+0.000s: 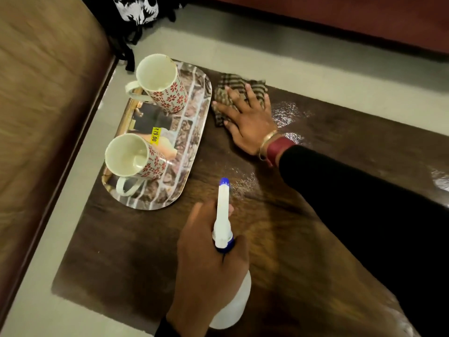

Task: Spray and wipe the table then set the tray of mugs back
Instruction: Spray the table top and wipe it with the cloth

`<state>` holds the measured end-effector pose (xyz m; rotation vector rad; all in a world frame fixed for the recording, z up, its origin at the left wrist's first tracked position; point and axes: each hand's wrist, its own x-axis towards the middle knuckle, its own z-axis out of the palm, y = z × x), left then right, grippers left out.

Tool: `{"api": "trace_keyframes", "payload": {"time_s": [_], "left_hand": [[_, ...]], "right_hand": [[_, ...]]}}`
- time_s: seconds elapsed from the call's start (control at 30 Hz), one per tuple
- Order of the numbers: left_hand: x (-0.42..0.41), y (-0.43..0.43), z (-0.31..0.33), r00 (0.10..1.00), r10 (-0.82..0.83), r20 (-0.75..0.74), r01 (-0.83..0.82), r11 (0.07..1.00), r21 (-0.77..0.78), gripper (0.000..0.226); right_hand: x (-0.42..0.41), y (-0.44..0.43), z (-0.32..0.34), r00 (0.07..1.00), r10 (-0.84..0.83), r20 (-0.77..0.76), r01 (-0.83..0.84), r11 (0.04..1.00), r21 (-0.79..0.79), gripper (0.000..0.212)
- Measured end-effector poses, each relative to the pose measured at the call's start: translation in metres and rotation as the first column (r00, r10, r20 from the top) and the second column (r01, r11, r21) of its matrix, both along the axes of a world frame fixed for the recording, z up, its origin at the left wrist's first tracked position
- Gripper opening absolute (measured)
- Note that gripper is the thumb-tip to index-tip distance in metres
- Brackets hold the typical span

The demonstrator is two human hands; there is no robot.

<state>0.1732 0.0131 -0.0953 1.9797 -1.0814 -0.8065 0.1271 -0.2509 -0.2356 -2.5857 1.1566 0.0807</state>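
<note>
A dark wooden table (136, 251) carries a patterned tray (192, 142) at its left end, holding two white mugs with red flowers, one at the far end (161, 85) and one at the near end (134, 159). My left hand (206, 263) grips a white spray bottle (223, 222) with a blue nozzle pointing toward the table's middle. My right hand (245, 117) lies flat, fingers spread, pressing a checked brown cloth (233, 87) onto the table just right of the tray. Wet spray patches (284, 113) glisten beside that hand.
A brown bed or sofa edge (48, 105) runs along the left. A dark bag (131, 18) lies on the pale floor (291, 62) beyond the tray. Reddish furniture (340, 15) spans the top right.
</note>
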Motion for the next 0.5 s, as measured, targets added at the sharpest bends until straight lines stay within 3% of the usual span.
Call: {"api": "trace_keyframes", "payload": {"time_s": [0.13, 0.33, 0.4, 0.5], "left_hand": [[0.006, 0.009, -0.005, 0.999, 0.023, -0.043, -0.024, 0.999, -0.022, 0.035], [0.014, 0.026, -0.013, 1.0, 0.024, 0.017, -0.023, 1.0, -0.017, 0.046], [0.015, 0.03, -0.015, 0.999, -0.001, -0.032, 0.0, 1.0, -0.025, 0.039], [0.014, 0.039, -0.018, 1.0, -0.021, 0.014, 0.022, 0.999, -0.033, 0.04]], "right_hand": [[-0.042, 0.06, 0.001, 0.996, 0.086, 0.035, -0.086, 0.996, 0.01, 0.056], [-0.084, 0.141, -0.001, 0.892, 0.447, 0.066, -0.446, 0.895, -0.03, 0.055], [-0.072, 0.11, -0.001, 0.905, 0.421, 0.056, -0.418, 0.907, -0.05, 0.054], [-0.031, 0.05, 0.002, 0.991, 0.132, 0.012, -0.131, 0.99, -0.047, 0.056]]}}
